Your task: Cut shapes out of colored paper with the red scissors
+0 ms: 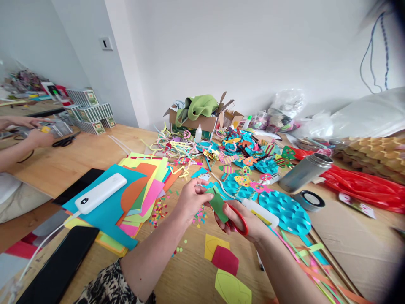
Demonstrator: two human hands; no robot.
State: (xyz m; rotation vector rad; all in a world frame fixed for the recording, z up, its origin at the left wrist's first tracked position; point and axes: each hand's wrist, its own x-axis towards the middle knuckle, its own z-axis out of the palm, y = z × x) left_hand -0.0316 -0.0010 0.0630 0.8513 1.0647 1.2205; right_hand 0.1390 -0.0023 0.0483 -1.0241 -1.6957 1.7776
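Observation:
My left hand pinches the edge of a small piece of green paper. In my right hand is a pair of red-handled scissors, its blades mostly hidden by the green paper. Below my hands lie a yellow paper piece, a dark red one and a lime one, the yellow and lime ones with drawn outlines. Tiny paper confetti is scattered beside my left wrist. A white glue bottle lies just beyond my right hand.
Stacked coloured paper with a white power bank on it lies left, near a black phone. Blue scalloped discs, paper fish and a steel flask stand or lie right. A co-worker's hands are at far left.

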